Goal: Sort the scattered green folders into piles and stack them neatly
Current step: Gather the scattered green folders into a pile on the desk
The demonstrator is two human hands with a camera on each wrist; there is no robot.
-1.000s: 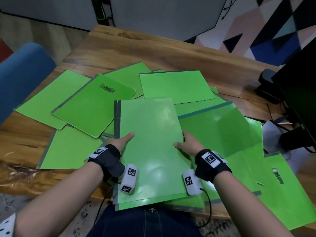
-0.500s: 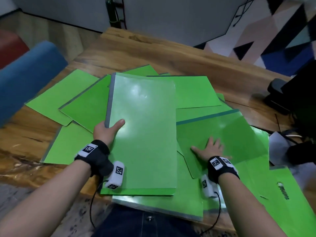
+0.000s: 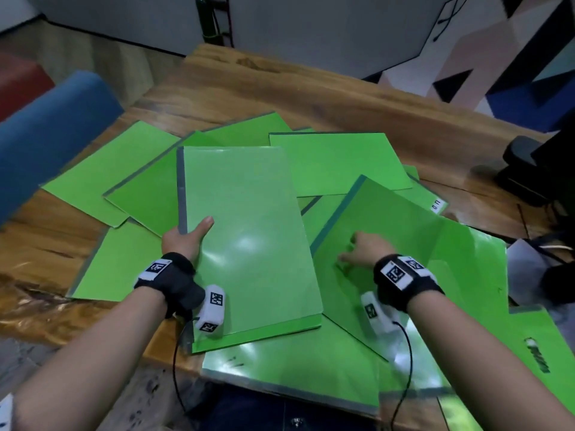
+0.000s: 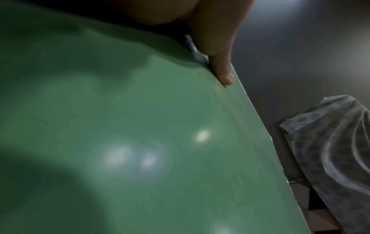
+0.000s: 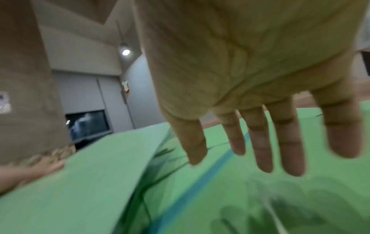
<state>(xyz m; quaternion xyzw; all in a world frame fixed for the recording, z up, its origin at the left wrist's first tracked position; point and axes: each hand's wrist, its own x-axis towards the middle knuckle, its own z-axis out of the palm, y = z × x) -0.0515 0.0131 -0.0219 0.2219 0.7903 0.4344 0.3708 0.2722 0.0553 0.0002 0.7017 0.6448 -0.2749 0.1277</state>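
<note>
Several green folders lie scattered and overlapping on the wooden table (image 3: 280, 98). My left hand (image 3: 186, 241) grips the grey spine of a glossy green folder (image 3: 249, 237) held over the pile, thumb on top. In the left wrist view the thumb (image 4: 222, 66) presses the edge of that folder (image 4: 140, 126). My right hand (image 3: 357, 253) sits on a translucent green folder with a teal spine (image 3: 404, 231), just right of the held one. The right wrist view shows the fingers (image 5: 260, 150) straight and spread over that folder (image 5: 260, 205).
A blue chair back (image 3: 53, 129) stands at the left table edge. A black monitor stand (image 3: 525, 163), cables and white paper (image 3: 525, 275) crowd the right side. One folder (image 3: 295, 377) overhangs the near edge by my lap. Bare wood shows at the far side.
My right hand let go of the glossy folder and moved right onto the teal-spined folder, which has since turned. My left hand carried the glossy folder left and farther over the pile.
</note>
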